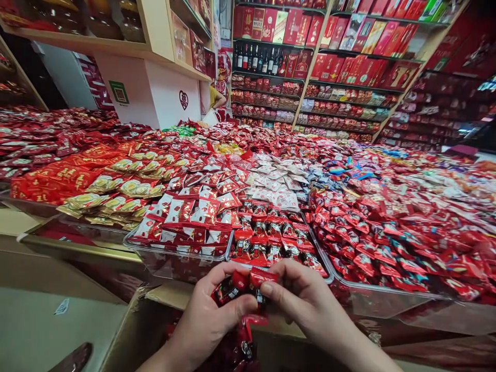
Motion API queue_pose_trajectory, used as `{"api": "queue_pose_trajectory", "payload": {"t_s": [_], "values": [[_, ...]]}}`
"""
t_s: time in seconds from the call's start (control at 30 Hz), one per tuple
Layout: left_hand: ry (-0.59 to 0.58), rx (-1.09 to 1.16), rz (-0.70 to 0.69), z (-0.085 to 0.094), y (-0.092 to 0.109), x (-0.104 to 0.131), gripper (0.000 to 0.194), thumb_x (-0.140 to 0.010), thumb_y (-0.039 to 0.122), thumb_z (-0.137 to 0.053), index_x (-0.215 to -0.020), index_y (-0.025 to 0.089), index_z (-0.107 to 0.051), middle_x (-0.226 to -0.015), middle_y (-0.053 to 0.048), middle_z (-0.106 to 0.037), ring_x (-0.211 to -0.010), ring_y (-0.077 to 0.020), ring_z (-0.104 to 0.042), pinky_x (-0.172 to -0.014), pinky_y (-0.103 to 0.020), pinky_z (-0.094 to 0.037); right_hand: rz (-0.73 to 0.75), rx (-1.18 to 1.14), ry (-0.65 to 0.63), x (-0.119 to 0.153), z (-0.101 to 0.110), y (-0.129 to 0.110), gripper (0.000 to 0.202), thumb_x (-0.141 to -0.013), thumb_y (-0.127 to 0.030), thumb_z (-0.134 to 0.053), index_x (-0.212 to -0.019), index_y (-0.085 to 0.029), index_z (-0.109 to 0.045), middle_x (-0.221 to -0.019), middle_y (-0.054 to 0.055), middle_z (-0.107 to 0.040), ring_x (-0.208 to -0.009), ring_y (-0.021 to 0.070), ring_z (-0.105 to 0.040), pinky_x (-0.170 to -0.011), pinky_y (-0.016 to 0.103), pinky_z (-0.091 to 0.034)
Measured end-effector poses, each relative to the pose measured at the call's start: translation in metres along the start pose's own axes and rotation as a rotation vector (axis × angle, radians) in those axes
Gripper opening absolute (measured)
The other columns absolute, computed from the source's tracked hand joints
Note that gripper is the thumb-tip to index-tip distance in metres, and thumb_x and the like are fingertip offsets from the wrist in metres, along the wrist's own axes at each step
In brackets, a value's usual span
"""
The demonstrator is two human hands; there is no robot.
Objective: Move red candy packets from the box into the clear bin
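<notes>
My left hand [211, 320] is closed around small red-and-black wrapped candies [231, 287]. Thumb and fingers of my right hand [304, 297] pinch a similar red wrapped candy [262, 277] beside them. Both hands meet just in front of a clear plastic bin [329, 268] with rows of matching red-and-black candies [273, 250]. Below my hands is a cardboard box [126, 323], with more dark red wrapped candies [246, 345] showing under my left hand. My palms hide how many pieces I hold.
Left of that bin stands another clear bin [174, 261] of red-and-white packets; gold packets [104, 183] lie further left. A bin of red twisted sweets [372, 248] is at right. Shelves [315, 51] with bottles and red boxes rise behind. Part of another person's arm [217, 97] shows at the back.
</notes>
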State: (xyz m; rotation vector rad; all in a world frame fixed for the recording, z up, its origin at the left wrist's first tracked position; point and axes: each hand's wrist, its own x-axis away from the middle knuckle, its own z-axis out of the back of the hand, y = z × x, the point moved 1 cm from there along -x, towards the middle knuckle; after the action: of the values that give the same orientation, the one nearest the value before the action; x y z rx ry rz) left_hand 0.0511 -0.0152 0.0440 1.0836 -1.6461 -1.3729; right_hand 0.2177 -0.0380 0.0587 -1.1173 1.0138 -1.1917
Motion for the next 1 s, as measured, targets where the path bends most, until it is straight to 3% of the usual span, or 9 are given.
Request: {"api": "queue_pose_trajectory", "payload": {"t_s": [0.07, 0.2, 0.27, 0.43, 0.53, 0.67, 0.9, 1.0], "values": [[0.000, -0.012, 0.030, -0.002, 0.000, 0.006, 0.025, -0.064, 0.022, -0.079, -0.087, 0.025, -0.068, -0.075, 0.005, -0.071, -0.071, -0.0134, -0.061, -0.066, -0.016, -0.049, -0.053, -0.059, 0.003, 0.007, -0.005, 0.004, 0.026, -0.078, -0.041, -0.063, -0.070, -0.018, -0.054, -0.057, -0.006, -0.046, -0.053, 0.0089, -0.038, -0.049, 0.022, -0.031], [0.066, 0.064, 0.110, -0.007, -0.001, 0.017, 0.023, -0.061, 0.027, -0.079, -0.081, 0.023, -0.068, -0.068, 0.004, -0.070, -0.064, -0.0148, -0.061, -0.061, -0.020, -0.050, -0.096, -0.327, -0.022, 0.021, -0.015, 0.007, 0.024, -0.072, -0.040, -0.069, -0.079, -0.020, -0.058, -0.070, -0.002, -0.056, -0.062, 0.0107, -0.050, -0.060, 0.024, -0.041], [0.074, 0.073, 0.109, -0.006, -0.001, 0.019, 0.025, -0.061, 0.029, -0.079, -0.083, 0.024, -0.068, -0.068, 0.004, -0.070, -0.063, -0.0154, -0.062, -0.061, -0.021, -0.051, -0.084, -0.353, -0.012, 0.022, -0.012, 0.005, 0.022, -0.073, -0.037, -0.069, -0.082, -0.021, -0.059, -0.074, -0.002, -0.059, -0.067, 0.0113, -0.054, -0.063, 0.024, -0.043], [0.269, -0.166, -0.036, 0.017, 0.000, 0.009, 0.020, -0.069, 0.030, -0.071, -0.088, 0.025, -0.066, -0.073, 0.001, -0.074, -0.071, -0.0184, -0.066, -0.060, -0.021, -0.049, 0.107, -0.042, 0.244, -0.009, 0.030, -0.009, 0.034, -0.079, -0.036, -0.063, -0.104, -0.024, -0.044, -0.069, -0.005, -0.053, -0.059, 0.0098, -0.049, -0.052, 0.021, -0.040], [0.360, -0.225, -0.106, 0.031, 0.001, 0.000, 0.017, -0.070, 0.028, -0.068, -0.086, 0.023, -0.067, -0.077, 0.000, -0.076, -0.073, -0.0186, -0.067, -0.064, -0.021, -0.048, 0.066, 0.140, 0.187, -0.037, 0.044, -0.012, 0.035, -0.082, -0.036, -0.056, -0.106, -0.022, -0.036, -0.062, -0.009, -0.044, -0.050, 0.0096, -0.045, -0.047, 0.022, -0.037], [0.345, -0.198, -0.105, 0.040, 0.000, -0.004, 0.017, -0.073, 0.029, -0.064, -0.089, 0.023, -0.065, -0.070, 0.002, -0.076, -0.072, -0.0176, -0.067, -0.069, -0.021, -0.048, 0.035, 0.311, 0.086, -0.059, 0.031, -0.010, 0.027, -0.081, -0.032, -0.054, -0.102, -0.020, -0.040, -0.061, -0.008, -0.045, -0.048, 0.0104, -0.045, -0.046, 0.024, -0.036], [0.296, -0.080, -0.090, 0.042, -0.008, 0.000, 0.028, -0.078, 0.031, -0.060, -0.105, 0.022, -0.059, -0.078, 0.000, -0.076, -0.083, -0.0192, -0.067, -0.078, -0.023, -0.047, 0.087, 0.546, 0.109, -0.059, 0.015, -0.010, 0.026, -0.081, -0.028, -0.053, -0.103, -0.018, -0.048, -0.082, 0.003, -0.058, -0.068, 0.0177, -0.055, -0.061, 0.031, -0.043], [0.312, 0.017, -0.071, 0.041, -0.010, 0.000, 0.030, -0.078, 0.035, -0.062, -0.104, 0.022, -0.053, -0.088, -0.004, -0.076, -0.074, -0.0200, -0.069, -0.064, -0.024, -0.052, 0.137, 0.636, 0.119, -0.057, 0.016, -0.012, 0.018, -0.080, -0.026, -0.055, -0.096, -0.018, -0.055, -0.088, 0.007, -0.060, -0.078, 0.0212, -0.056, -0.069, 0.035, -0.043]]}}
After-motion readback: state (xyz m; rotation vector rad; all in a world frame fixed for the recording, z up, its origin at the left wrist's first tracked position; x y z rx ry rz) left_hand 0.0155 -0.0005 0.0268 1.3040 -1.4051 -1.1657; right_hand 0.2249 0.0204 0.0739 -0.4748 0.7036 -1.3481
